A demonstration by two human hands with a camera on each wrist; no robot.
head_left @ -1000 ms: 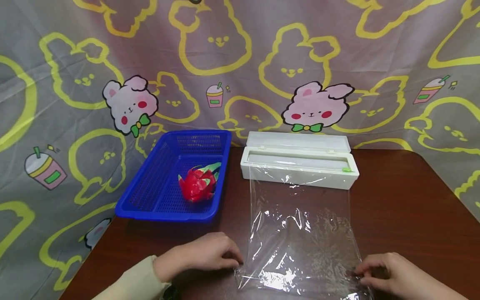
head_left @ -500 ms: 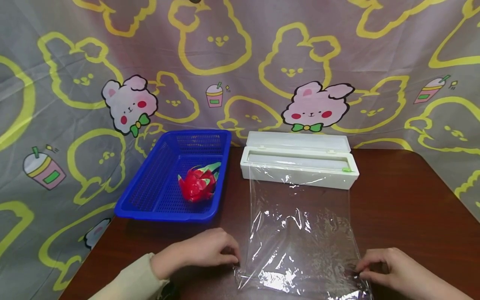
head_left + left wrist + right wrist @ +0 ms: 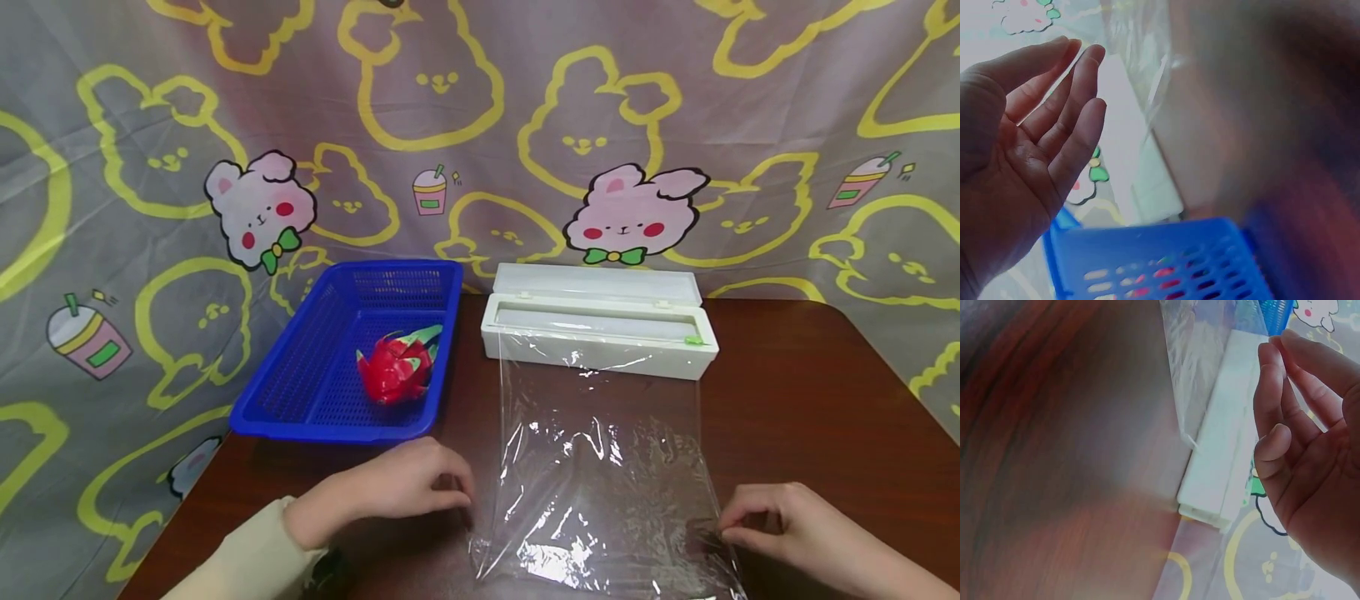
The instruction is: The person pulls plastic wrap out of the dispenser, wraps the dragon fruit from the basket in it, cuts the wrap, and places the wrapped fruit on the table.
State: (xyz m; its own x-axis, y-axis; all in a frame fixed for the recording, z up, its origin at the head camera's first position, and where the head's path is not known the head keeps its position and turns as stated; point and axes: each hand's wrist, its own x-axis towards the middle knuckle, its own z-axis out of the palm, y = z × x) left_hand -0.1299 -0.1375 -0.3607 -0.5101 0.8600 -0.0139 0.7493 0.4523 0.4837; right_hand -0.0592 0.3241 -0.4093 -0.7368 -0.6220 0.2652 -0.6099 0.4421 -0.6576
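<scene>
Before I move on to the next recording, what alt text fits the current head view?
Clear plastic film stretches across a dark wooden table from an open white box, with a person's left grip and right grip near its side edges. To the left, a blue basket holds a red dragon fruit; a cartoon-rabbit cloth hangs behind.

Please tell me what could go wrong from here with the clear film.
The clear film looks creased on its right side, so it might fold over and cling to itself. It also runs unbroken from the white box, so a hard pull could perhaps drag the box or unroll more film.
</scene>
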